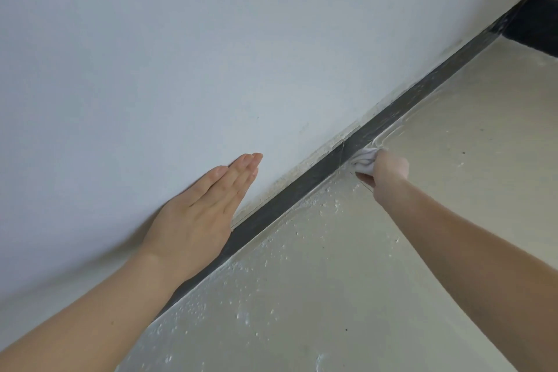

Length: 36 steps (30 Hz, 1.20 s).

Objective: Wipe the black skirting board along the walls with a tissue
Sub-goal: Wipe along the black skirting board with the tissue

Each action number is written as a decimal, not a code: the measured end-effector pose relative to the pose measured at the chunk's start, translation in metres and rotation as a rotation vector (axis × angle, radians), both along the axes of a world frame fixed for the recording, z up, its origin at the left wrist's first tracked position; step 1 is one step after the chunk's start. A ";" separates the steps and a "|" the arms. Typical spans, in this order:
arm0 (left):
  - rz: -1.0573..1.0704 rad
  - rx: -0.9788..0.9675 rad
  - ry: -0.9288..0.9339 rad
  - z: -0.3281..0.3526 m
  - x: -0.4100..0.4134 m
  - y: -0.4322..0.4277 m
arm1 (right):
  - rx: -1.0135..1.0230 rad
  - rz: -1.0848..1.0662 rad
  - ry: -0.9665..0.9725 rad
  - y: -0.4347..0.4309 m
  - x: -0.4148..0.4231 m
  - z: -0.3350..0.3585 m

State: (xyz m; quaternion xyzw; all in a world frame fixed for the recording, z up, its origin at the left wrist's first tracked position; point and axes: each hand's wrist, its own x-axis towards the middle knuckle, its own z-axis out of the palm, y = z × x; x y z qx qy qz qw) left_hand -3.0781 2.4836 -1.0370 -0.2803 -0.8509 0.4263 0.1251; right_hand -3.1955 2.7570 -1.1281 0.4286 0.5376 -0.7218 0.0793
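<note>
A black skirting board (pixel 305 187) runs diagonally from lower left to the upper-right corner, where it meets a second black strip (pixel 534 27). My right hand (pixel 388 170) is closed on a crumpled white tissue (pixel 363 160), which is pressed against the board near its middle. My left hand (pixel 208 214) lies flat on the white wall just above the board, fingers straight and together, holding nothing. The part of the board beyond the tissue looks dusty and streaked with grey.
The white wall (pixel 181 54) fills the upper left. The pale floor (pixel 392 266) below the board is speckled with white paint flecks along the board's foot. A chipped cream strip (pixel 320 149) sits on top of the board.
</note>
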 end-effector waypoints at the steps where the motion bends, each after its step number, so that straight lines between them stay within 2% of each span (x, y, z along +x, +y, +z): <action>1: 0.011 0.011 -0.010 -0.001 0.001 0.001 | -0.042 0.069 -0.063 -0.008 0.010 0.000; 3: 0.052 0.029 -0.050 -0.001 0.004 0.004 | -0.147 0.264 -0.217 -0.033 0.029 -0.004; 5: 0.093 0.046 -0.112 0.001 0.009 0.008 | -0.215 0.360 -0.183 -0.065 0.041 0.002; 7: 0.074 0.012 -0.178 0.005 0.012 0.010 | -0.070 0.424 -0.114 -0.078 0.036 0.007; 8: 0.071 -0.018 -0.218 0.009 0.011 0.012 | 0.013 0.405 -0.112 -0.075 0.030 0.013; 9: 0.068 -0.047 -0.251 0.014 0.011 0.014 | 0.201 0.397 -0.045 -0.067 0.023 0.016; 10: 0.057 -0.063 -0.269 0.017 0.011 0.013 | 0.217 0.315 0.016 -0.056 0.014 0.020; 11: 0.043 -0.043 -0.266 0.016 0.010 0.011 | 0.174 0.223 0.065 -0.044 0.007 0.027; 13: 0.013 0.107 -0.206 0.011 0.006 0.007 | 0.318 0.137 0.003 -0.019 0.003 0.042; 16: 0.007 0.217 -0.207 0.015 -0.001 0.016 | 0.539 0.209 0.012 -0.001 0.007 0.058; 21: -0.079 0.209 -0.261 0.031 -0.024 0.046 | 0.669 0.434 -0.026 0.004 0.018 0.084; 26: -0.206 0.249 -0.120 0.049 -0.030 0.055 | 0.833 0.656 -0.057 -0.005 0.017 0.126; 32: -0.349 0.239 0.005 0.044 -0.064 0.047 | 0.785 0.878 -0.042 -0.027 0.019 0.118; 34: -0.347 0.217 0.024 0.033 -0.071 0.056 | 0.674 0.953 -0.102 -0.039 0.028 0.093; 36: -0.331 0.209 0.006 0.027 -0.076 0.063 | 0.480 1.032 -0.158 -0.049 0.041 0.064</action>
